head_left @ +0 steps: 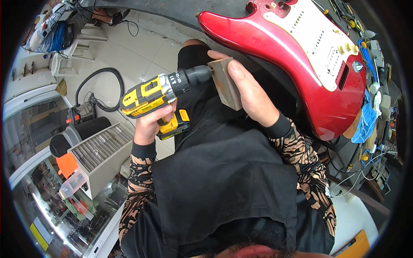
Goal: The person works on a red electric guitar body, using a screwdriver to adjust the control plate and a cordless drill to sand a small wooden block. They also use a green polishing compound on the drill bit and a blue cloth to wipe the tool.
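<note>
My left hand (151, 124) is wrapped round the grip of a yellow and black cordless drill (148, 95), which points to the right. The drill's black chuck meets the left side of a brownish rectangular block (227, 88), near its upper end. What bit the chuck carries, if any, is too small to make out. Against the block's other side my right hand (254, 95) presses its palm and thumb, with fingers behind it. Just right of that hand lies a glossy red electric guitar body (269, 49) with a white pickguard (306, 36).
The guitar rests on a dark workbench (172, 9); tools and a blue cloth (365, 120) lie along its right side. To the left are a grey slatted box (101, 144), a vacuum hose (103, 71) and a white plastic chair (71, 56). A black apron (223, 185) covers my lap.
</note>
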Demonstrator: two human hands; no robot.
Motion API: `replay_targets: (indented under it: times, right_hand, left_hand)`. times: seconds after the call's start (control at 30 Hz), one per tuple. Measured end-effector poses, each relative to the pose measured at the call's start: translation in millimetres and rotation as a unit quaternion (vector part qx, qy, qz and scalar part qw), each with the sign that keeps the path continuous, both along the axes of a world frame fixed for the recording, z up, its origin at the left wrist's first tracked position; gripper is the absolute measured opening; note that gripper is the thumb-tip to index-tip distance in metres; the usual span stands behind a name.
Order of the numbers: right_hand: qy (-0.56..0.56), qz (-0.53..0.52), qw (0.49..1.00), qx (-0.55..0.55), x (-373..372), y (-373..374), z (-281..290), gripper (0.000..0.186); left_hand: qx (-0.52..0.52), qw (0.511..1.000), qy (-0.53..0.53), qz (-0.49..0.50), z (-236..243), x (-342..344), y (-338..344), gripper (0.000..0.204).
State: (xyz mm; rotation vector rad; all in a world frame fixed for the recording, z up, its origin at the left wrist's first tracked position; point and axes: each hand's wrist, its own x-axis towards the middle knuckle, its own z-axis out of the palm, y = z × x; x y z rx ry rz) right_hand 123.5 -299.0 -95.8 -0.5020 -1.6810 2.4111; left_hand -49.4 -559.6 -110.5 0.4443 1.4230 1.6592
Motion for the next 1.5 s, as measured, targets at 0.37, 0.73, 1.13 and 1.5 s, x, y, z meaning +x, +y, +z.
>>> replay_targets:
  times: [0.37,0.73,1.13,1.5]
  right_hand:
    - [0.011,-0.022,1.000,0.015,-0.1,-4.6,-3.4,0.066]
    - [-0.004,-0.029,0.999,0.013,-1.1,-5.3,0.2,0.067]
    - [0.001,-0.031,0.992,-0.125,-1.0,-1.8,1.2,0.069]
    - [-0.006,0.016,0.992,-0.126,2.7,2.8,0.0,0.069]
  left_hand:
    - [-0.030,1.000,0.002,0.002,2.8,2.9,-3.1,0.040]
    - [-0.026,0.999,0.020,0.004,8.9,6.5,2.9,0.037]
    - [-0.039,0.998,0.039,0.015,12.0,7.7,0.4,0.037]
    - [0.001,1.000,-0.001,-0.020,6.0,-0.2,-0.2,0.042]
